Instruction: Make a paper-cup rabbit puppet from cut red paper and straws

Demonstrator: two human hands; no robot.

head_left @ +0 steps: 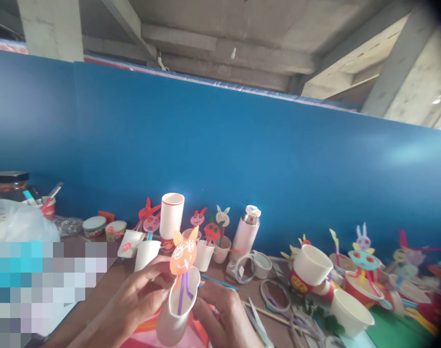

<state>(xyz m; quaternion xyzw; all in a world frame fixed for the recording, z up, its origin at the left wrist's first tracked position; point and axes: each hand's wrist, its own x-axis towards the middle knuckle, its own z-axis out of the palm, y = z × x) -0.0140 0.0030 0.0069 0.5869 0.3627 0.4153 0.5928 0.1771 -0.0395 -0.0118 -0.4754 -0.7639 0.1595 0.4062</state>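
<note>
A white paper cup (172, 331) is tilted toward me between my hands at the bottom middle. An orange paper face (183, 255) with pointed ears and a drawn smile stands above its rim. Purple paper strips (183, 292) run from the face down into the cup. My left hand (139, 297) is closed on the cup's left side, thumb near the rim and fingertips partly hidden behind. On the right side, my right hand (222, 311) presses its curled fingers against the cup wall. Red and pink paper sheets (148, 333) lie beneath the cup.
Scissors (258, 321) lie right of my right hand, beside tape rolls (274, 295). Behind stand a stack of white cups (171, 215), a thermos (246, 232) and several cups with paper animal faces. More decorated cups (363, 280) crowd the right. A blue partition (220, 145) closes the back.
</note>
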